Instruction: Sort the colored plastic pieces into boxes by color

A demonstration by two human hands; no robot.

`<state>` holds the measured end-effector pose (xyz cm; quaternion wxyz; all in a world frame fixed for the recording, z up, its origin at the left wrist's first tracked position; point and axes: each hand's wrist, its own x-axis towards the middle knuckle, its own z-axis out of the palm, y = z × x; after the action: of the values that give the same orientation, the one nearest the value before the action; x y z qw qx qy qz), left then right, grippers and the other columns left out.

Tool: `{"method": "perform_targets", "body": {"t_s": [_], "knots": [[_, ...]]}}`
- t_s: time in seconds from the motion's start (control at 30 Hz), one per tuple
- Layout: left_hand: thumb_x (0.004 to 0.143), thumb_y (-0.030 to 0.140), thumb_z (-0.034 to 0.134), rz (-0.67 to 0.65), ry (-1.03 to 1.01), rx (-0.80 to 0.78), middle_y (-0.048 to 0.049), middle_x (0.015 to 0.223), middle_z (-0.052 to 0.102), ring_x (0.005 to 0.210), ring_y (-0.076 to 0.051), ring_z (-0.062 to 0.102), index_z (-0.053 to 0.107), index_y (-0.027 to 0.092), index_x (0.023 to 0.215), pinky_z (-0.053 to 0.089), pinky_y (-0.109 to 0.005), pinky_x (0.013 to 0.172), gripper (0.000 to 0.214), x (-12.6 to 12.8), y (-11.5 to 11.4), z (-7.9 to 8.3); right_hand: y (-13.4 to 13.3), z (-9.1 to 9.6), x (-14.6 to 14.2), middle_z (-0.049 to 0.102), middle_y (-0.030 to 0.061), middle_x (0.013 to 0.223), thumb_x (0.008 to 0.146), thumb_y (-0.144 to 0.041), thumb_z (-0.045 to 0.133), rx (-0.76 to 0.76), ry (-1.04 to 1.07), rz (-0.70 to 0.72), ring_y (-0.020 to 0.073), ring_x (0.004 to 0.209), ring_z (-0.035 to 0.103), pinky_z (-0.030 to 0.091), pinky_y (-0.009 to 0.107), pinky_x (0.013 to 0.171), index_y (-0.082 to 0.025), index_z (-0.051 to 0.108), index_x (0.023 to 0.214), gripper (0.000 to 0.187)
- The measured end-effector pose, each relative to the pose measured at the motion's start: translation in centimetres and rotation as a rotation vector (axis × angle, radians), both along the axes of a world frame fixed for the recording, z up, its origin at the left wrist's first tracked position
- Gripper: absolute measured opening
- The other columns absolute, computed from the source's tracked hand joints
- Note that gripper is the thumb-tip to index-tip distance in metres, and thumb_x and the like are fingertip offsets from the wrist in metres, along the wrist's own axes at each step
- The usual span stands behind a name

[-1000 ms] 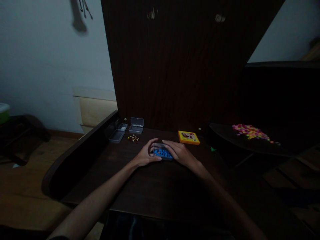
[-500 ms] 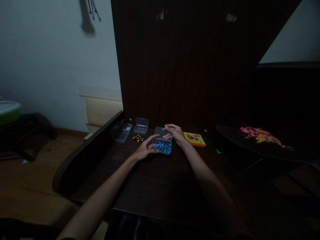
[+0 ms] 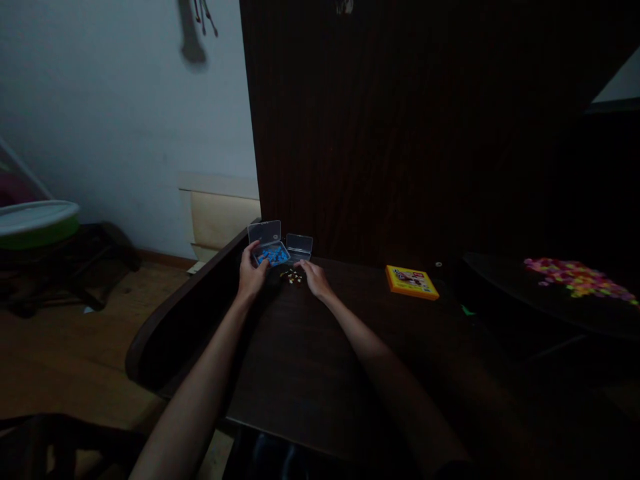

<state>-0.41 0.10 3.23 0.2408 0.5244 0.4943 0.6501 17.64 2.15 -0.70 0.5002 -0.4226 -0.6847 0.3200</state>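
Note:
My left hand (image 3: 251,275) is closed on the left side of a clear plastic box (image 3: 287,248) that holds small blue pieces (image 3: 273,254). This box's lid (image 3: 265,231) stands up, hinged open. Close to it on the right is my right hand (image 3: 315,277), its fingers drawn together at the front of a second open clear box (image 3: 299,245). Whether they touch that box or hold a small piece cannot be made out. Between the hands, a little pile of white, yellow and dark pieces (image 3: 291,276) lies on the dark wooden surface.
A yellow flat box (image 3: 412,282) lies to the right on the dark desktop (image 3: 300,360). Farther right, a heap of pink and yellow bits (image 3: 580,277) rests on a dark surface. A raised wooden side edge (image 3: 185,313) borders the left, and a tall dark panel (image 3: 400,133) rises behind.
The box of blue pieces has moved left with my left hand, to behind the small pile. My right hand has left its lid and come left to the second box. The view has turned right.

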Motion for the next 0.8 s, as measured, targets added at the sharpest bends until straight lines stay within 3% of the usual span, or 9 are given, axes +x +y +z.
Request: {"method": "perform_targets", "body": {"t_s": [0.2, 0.37, 0.47, 0.63, 0.8], "knots": [[0.069, 0.008, 0.059, 0.027, -0.011, 0.087, -0.0066, 0.123, 0.057, 0.117, -0.022, 0.054, 0.055, 0.02, 0.118, 0.042, -0.039, 0.106, 0.051, -0.4, 0.6, -0.7, 0.6, 0.2, -1.9, 0.071, 0.0058, 0.098, 0.097, -0.037, 0.036, 0.04, -0.227, 0.104, 0.019, 0.098, 0.063, 0.044, 0.032, 0.091, -0.017, 0.068, 0.094, 0.038], [0.069, 0.008, 0.058, 0.03, 0.007, 0.102, -0.0076, 0.123, 0.057, 0.118, -0.023, 0.054, 0.054, 0.019, 0.119, 0.041, -0.042, 0.107, 0.052, -0.5, 0.7, -0.9, 1.3, -0.7, -2.6, 0.066, 0.0113, 0.119, 0.086, -0.028, 0.058, 0.137, -0.426, 0.187, 0.0221, 0.111, 0.059, 0.042, 0.037, 0.1, -0.016, 0.065, 0.113, 0.03], [0.069, 0.009, 0.058, 0.02, 0.044, 0.115, -0.0078, 0.123, 0.056, 0.119, -0.024, 0.053, 0.053, 0.019, 0.12, 0.04, -0.043, 0.107, 0.052, -0.6, 0.7, -0.9, 1.5, -1.3, -2.5, 0.065, 0.0108, 0.122, 0.083, -0.021, 0.062, 0.236, -0.504, 0.277, 0.0232, 0.119, 0.055, 0.039, 0.04, 0.104, -0.018, 0.068, 0.109, 0.027], [0.069, 0.01, 0.058, 0.024, 0.178, 0.128, -0.0083, 0.123, 0.055, 0.118, -0.025, 0.052, 0.053, 0.02, 0.121, 0.041, -0.043, 0.106, 0.053, -0.5, 0.6, -1.3, 1.0, -1.8, -1.8, 0.067, 0.0117, 0.118, 0.084, -0.018, 0.06, 0.282, -0.51, 0.295, 0.0227, 0.117, 0.057, 0.042, 0.04, 0.103, -0.017, 0.071, 0.101, 0.021], [0.07, 0.013, 0.058, -0.033, 0.267, 0.167, -0.0101, 0.125, 0.052, 0.117, -0.026, 0.053, 0.049, 0.019, 0.124, 0.043, -0.046, 0.103, 0.055, -0.5, 0.4, -2.2, -0.3, -1.6, -0.9, 0.067, 0.009, 0.118, 0.082, -0.018, 0.059, 0.21, -0.388, 0.298, 0.0217, 0.116, 0.058, 0.041, 0.04, 0.103, -0.019, 0.072, 0.1, 0.023]]}}
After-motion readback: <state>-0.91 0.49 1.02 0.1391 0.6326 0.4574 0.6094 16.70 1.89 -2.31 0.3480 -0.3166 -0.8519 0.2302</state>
